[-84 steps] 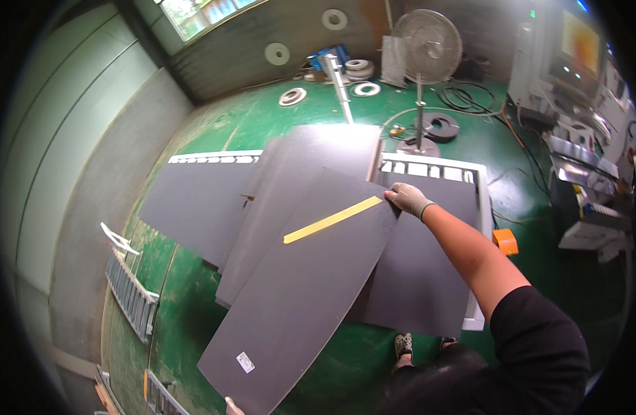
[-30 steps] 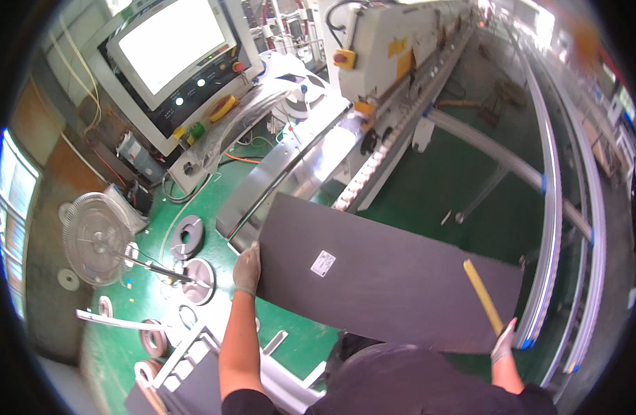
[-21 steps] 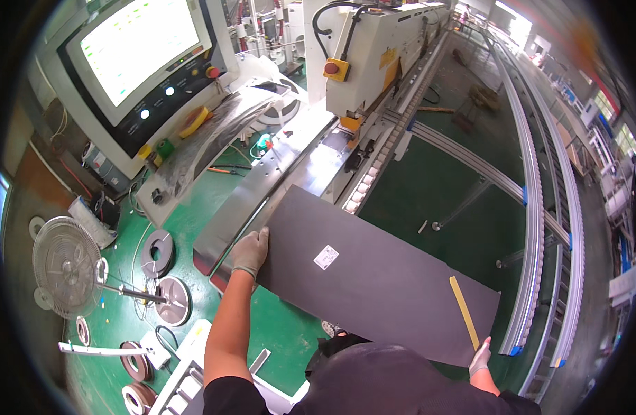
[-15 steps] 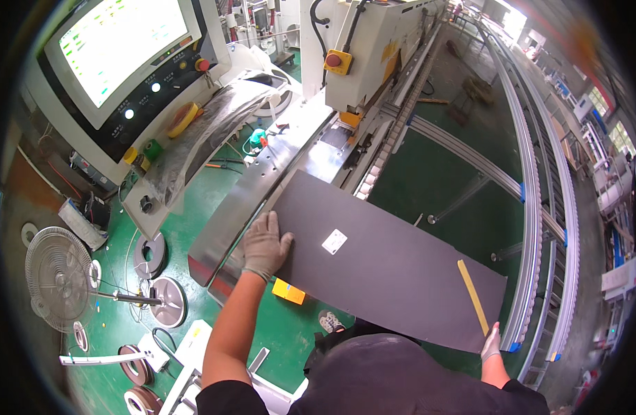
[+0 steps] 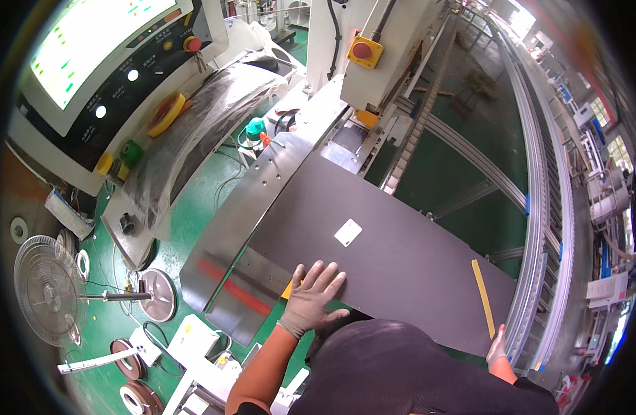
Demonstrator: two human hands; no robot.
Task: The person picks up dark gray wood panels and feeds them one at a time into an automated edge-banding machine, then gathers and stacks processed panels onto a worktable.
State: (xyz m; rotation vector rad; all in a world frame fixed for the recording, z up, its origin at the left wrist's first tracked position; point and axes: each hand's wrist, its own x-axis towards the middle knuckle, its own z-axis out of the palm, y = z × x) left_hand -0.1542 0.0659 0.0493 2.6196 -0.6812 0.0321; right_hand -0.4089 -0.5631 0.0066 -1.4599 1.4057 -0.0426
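Remotely, I see the grey-gloved left hand (image 5: pixel 314 301) spread open at eight o'clock, the gloved right hand (image 5: pixel 498 347) clasping four o'clock, of a flat dark-grey board (image 5: pixel 401 238) over the silver metal bed (image 5: pixel 245 207) at nine; uneven pushing could skew it.

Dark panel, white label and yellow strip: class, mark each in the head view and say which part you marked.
Dark panel (image 5: pixel 408 270), head view: bare middle of its upper face.
White label (image 5: pixel 348 232), head view: middle of its face.
Yellow strip (image 5: pixel 482 297), head view: midway along its length.
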